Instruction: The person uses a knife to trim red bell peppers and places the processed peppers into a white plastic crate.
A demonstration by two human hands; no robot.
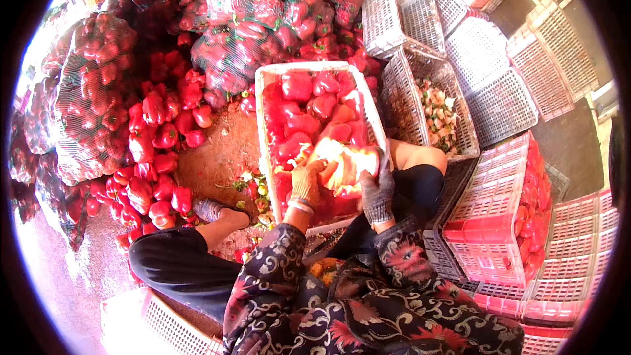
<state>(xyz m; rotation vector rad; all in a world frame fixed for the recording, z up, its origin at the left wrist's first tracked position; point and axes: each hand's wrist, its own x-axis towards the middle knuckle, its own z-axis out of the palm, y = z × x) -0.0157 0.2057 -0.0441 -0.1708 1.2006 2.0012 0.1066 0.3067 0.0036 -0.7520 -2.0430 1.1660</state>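
Note:
A red bell pepper (348, 165), cut open with its pale inside showing, is held between both gloved hands over a white crate (266, 75) that holds several red peppers. My left hand (306, 183) grips the pepper's left side. My right hand (377, 190) in a grey knit glove holds its right side. Whether a knife is in either hand cannot be seen.
Loose red peppers (154, 151) lie heaped on the ground to the left, with mesh sacks of peppers (85, 98) behind. A white crate with pepper cores and scraps (439, 115) stands right of the middle crate. Pink crates (490, 223) are stacked at right.

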